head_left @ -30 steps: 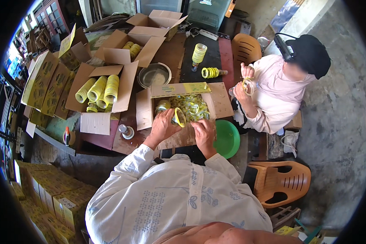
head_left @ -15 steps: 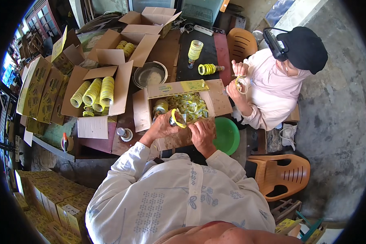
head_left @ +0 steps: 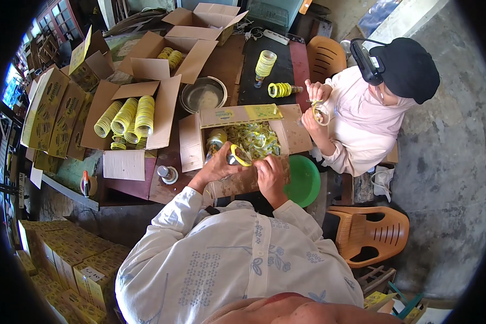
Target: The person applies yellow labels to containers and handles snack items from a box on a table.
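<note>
The left hand (head_left: 217, 166) grips a small jar with a yellow lid (head_left: 236, 156) just over the open cardboard box (head_left: 191, 143) on the bench (head_left: 224, 59). The right hand (head_left: 270, 174) curls its fingers at the lid's edge.

A dark wooden table (head_left: 227, 65) carries the goods. At its centre sits an open cardboard box (head_left: 191, 143) of loose yellow bits. At nine o'clock from it lies a flat box (head_left: 162, 108) of yellow ring stacks, at eleven o'clock a metal bowl (head_left: 203, 94), at one o'clock a standing ring stack (head_left: 264, 63).
</note>
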